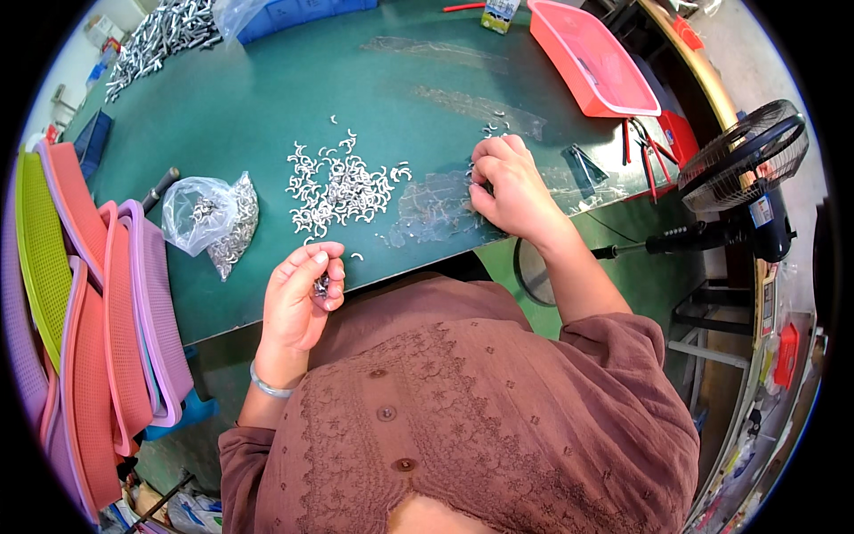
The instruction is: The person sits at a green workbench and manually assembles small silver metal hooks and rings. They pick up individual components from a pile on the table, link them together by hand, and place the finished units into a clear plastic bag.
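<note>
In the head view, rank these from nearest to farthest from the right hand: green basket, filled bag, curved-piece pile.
1. Curved-piece pile, left of the right hand.
2. Filled bag, farther left.
3. Green basket, far left.

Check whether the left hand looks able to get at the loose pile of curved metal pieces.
Probably yes: the pile lies just beyond the left hand, with no obstacle visible between them on the green table. The small metal parts that hand holds might limit its grip.
</note>
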`<action>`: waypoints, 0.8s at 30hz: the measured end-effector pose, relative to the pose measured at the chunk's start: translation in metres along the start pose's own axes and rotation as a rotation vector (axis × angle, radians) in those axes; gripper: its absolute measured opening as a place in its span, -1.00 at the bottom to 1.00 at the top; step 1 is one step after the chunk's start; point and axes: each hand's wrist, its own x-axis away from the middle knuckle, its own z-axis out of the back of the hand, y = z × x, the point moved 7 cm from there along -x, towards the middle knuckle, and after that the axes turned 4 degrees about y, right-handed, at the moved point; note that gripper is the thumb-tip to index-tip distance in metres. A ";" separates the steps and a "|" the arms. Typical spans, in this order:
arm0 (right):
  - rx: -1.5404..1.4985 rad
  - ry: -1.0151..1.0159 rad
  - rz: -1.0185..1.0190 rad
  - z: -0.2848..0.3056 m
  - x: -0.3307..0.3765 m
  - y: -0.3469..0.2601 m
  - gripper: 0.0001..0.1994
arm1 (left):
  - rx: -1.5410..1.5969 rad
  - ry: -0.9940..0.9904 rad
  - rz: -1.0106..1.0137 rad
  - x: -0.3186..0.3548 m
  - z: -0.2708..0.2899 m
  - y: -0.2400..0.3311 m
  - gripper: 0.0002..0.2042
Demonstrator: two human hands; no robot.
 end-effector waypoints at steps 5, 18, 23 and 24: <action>-0.058 0.064 0.060 0.008 -0.018 -0.005 -0.93 | -0.007 0.023 -0.006 0.002 0.001 0.001 -0.82; 0.161 -0.028 -0.004 -0.017 -0.068 0.015 -0.85 | 0.181 0.093 0.063 0.013 0.015 0.000 -0.83; -0.128 0.001 0.209 -0.010 -0.045 -0.050 -0.90 | 0.307 0.043 0.084 0.012 0.012 -0.005 -0.82; -0.181 -0.019 0.301 -0.014 -0.035 -0.071 -0.90 | 0.339 0.014 0.086 0.012 0.012 -0.005 -0.81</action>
